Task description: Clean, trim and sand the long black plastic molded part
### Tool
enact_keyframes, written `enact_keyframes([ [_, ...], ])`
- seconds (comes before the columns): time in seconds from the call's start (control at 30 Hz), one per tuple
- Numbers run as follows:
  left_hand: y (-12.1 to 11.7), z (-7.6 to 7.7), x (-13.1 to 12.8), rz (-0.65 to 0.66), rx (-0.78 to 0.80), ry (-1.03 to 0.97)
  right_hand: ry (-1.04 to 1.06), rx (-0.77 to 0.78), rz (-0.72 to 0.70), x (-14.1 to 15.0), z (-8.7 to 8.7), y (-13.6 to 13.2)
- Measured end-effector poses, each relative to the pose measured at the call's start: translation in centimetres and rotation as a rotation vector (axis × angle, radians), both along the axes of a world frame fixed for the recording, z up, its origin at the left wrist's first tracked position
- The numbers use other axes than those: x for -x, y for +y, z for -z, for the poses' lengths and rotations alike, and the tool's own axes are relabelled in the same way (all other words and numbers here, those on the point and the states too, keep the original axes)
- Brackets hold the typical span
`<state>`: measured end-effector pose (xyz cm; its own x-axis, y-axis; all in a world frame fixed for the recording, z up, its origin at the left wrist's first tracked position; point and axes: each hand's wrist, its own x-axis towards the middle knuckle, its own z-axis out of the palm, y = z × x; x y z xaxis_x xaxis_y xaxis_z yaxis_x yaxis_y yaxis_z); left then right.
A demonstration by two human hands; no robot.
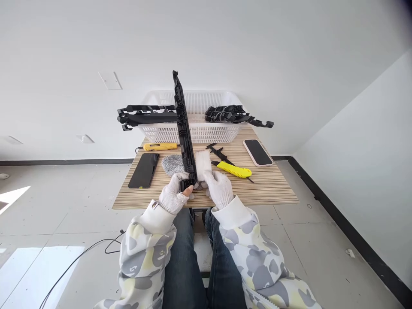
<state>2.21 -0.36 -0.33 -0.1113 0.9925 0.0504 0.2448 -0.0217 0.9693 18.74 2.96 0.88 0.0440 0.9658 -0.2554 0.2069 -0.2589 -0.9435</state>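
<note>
My left hand (175,195), in a white knit glove with the thumb tip bare, is closed around the lower end of a long black plastic trim piece (184,124). The piece stands up at a slant, its ribbed side showing and its far end above the basket. Beside its lower end, my gloved right hand (219,189) pinches the near edge of a pale, flat rectangular pad (203,162). Some of the right fingers are hidden. A grey speckled cloth (173,165) lies on the table just left of the trim piece.
A white plastic basket (212,134) holds more black trim pieces (148,116), jutting out on both sides. On the striped wooden table (154,199) lie a yellow-handled corded tool (160,146), a black phone (143,171), black calipers (220,153), a yellow utility knife (234,169) and a pink-edged phone (258,152).
</note>
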Motion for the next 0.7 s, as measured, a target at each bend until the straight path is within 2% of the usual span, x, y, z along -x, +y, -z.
enact_keyframes([
  [0.13,-0.4,-0.7,-0.1,-0.025,0.042,-0.008,0.199,0.072,-0.102,-0.2,0.1,-0.3],
  [0.23,-0.5,-1.1,-0.2,-0.066,0.039,0.001,0.208,0.038,-0.207,-0.3,0.3,-0.7],
  [0.3,-0.5,-1.3,-0.3,-0.033,0.042,-0.052,0.185,0.006,-0.225,-0.2,0.5,-0.7],
  [0.5,-0.6,-0.9,-0.3,0.194,0.100,-0.204,0.074,-0.080,-0.116,0.3,1.0,0.1],
  [0.63,-0.4,-0.2,-0.2,0.212,0.102,-0.203,-0.064,-0.159,-0.008,0.6,2.2,1.0],
  [0.7,-0.2,0.2,0.0,0.205,0.061,-0.156,-0.105,-0.193,-0.027,0.8,2.7,1.4],
])
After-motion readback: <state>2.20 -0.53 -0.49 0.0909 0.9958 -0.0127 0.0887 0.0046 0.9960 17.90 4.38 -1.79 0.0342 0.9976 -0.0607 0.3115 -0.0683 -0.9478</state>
